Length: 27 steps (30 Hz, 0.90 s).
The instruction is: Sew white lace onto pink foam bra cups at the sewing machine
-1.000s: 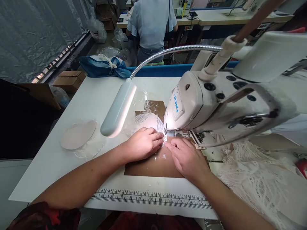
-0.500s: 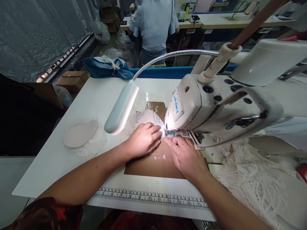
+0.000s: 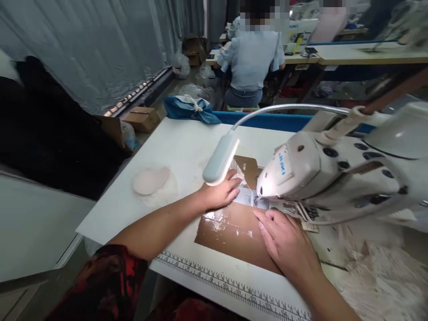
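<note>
My left hand (image 3: 220,194) lies under the lamp head (image 3: 220,159), fingers pressing a white lace piece (image 3: 238,172) onto the machine bed. The lamp and the hand hide most of the lace. My right hand (image 3: 287,243) rests flat on the brown sheet (image 3: 234,232) taped to the table, its fingertips just short of the presser foot. The white sewing machine head (image 3: 294,171) stands right behind both hands.
A foam cup pad (image 3: 150,180) lies on lace at the table's left. A printed ruler (image 3: 234,290) runs along the front edge. A lace pile (image 3: 384,276) sits at the right. Beyond the table are a blue bag (image 3: 189,108), a cardboard box (image 3: 142,118) and a seated person (image 3: 252,62).
The view has swung left and up. My left hand has slid further back under the lamp, and most of the lace is now hidden. My right hand stays flat on the brown sheet.
</note>
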Motion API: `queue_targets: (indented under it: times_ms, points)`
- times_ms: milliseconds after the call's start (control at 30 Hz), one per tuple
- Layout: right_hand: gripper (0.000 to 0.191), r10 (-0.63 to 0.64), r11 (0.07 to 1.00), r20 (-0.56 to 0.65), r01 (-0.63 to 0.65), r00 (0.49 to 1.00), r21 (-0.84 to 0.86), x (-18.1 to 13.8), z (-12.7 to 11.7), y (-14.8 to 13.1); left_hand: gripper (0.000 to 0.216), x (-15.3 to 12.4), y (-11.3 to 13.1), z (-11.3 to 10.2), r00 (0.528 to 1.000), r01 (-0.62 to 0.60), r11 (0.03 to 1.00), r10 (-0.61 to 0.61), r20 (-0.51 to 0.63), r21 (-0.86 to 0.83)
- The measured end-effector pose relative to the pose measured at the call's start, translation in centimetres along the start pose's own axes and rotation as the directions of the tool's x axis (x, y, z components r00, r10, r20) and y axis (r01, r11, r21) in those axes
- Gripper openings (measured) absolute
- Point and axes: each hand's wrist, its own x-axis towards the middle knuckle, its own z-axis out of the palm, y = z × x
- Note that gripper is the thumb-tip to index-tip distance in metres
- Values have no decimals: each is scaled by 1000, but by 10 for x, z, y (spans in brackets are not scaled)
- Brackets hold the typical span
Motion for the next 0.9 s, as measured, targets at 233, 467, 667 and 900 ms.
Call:
queue_targets:
  times_ms: [233,467,667,900]
  points:
    - [32,-82,996,-66,84,994,21,-1,10,8,54,-24,-34,-46,976,218,975,-218,13,34]
    - [34,-67,997,-71,69,995,24,-2,8,5,45,-140,-107,-108,742,670,713,-650,-164,206]
    - [32,6,995,-33,-3,999,102,-1,5,2,34,-185,-71,-110,837,544,833,-547,0,-101]
    - [27,164,919,-66,-128,984,373,-1,-12,-4,24,-90,14,-88,875,414,497,15,484,-763]
